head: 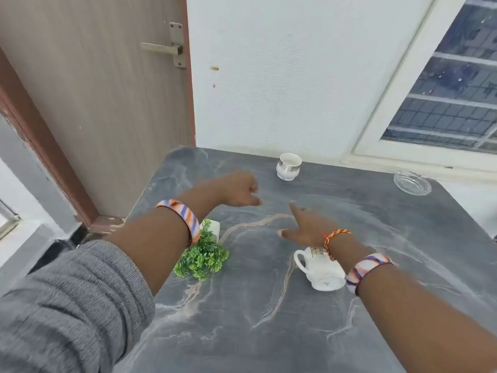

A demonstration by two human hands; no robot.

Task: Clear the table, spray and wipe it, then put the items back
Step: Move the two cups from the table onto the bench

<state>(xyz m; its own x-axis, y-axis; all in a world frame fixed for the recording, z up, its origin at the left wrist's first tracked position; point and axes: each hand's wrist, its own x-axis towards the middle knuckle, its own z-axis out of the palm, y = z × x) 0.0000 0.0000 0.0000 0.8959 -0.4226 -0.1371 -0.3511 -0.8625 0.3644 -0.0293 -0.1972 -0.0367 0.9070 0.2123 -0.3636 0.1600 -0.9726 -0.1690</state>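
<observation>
Dark grey marble-veined table (269,332): tipped white china mug (321,270), toppled green potted sprig (204,254) (uncleared); left hand (236,188) loosely curled, right hand (304,226) splayed, both empty.

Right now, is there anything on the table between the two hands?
No. In the head view, only bare table shows between the left hand and right hand.
</observation>
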